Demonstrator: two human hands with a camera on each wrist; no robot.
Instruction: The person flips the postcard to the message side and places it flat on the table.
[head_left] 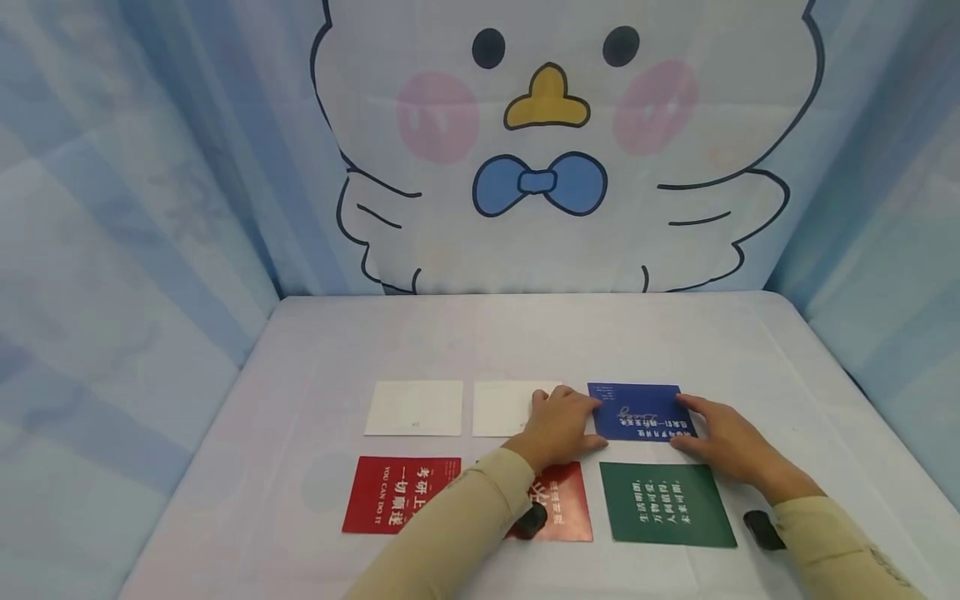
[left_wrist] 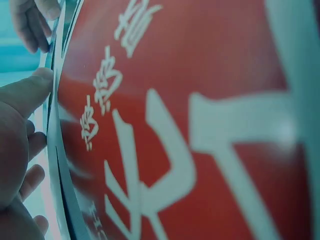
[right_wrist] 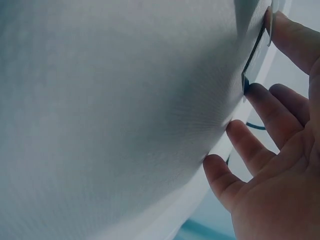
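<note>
A blue card (head_left: 637, 408) with white and gold writing lies flat at the right of the back row. My left hand (head_left: 557, 429) is at its left edge, thumb and forefinger spread along that side, while the other fingers overlap a cream card (head_left: 498, 408). At the opposite edge is my right hand (head_left: 727, 440), its thumb and forefinger touching the card's right corners. Fingers (right_wrist: 250, 145) of that hand reach down to the tabletop in the right wrist view. A glossy red card (left_wrist: 200, 75) with white characters fills most of the left wrist view.
Another cream card (head_left: 414, 408) lies at the back left. In the front row are a red card (head_left: 397, 492), an orange-red card (head_left: 570, 500) partly under my left forearm, and a green card (head_left: 667, 504). Printed curtains (head_left: 540, 250) enclose the white table (head_left: 337, 333).
</note>
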